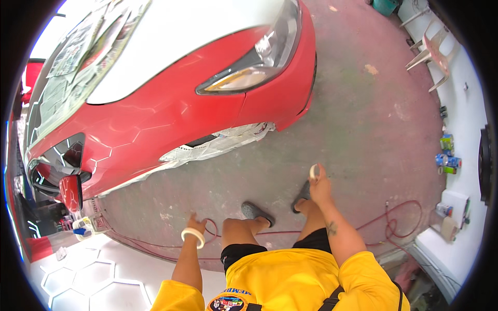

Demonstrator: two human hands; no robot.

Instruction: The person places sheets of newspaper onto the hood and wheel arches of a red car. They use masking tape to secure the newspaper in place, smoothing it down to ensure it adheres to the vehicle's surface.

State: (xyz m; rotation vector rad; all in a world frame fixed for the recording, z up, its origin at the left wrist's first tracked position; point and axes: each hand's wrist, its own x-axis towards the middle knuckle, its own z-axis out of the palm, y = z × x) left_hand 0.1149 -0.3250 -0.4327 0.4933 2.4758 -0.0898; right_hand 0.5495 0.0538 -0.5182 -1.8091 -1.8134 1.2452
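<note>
My right hand [320,186], in front of me, grips a cream roll of masking tape [312,172] between thumb and fingers. Another tape roll [193,236] circles my left wrist like a bracelet. Past it, my left hand [195,223] hangs low with its fingers loosely apart and nothing seen in them. Ahead and to the left stands a red car [155,124] with a white hood [187,36]. Newspaper sheets [78,57] cover its windshield, and more paper [223,142] fills the wheel arch. Neither hand touches the car.
A red hose [384,236] loops over the floor behind my feet. Along the right wall are a plastic chair [431,54] and several small containers [447,159]. The red side mirror [71,193] juts out at left. A green bucket [385,6] stands far off.
</note>
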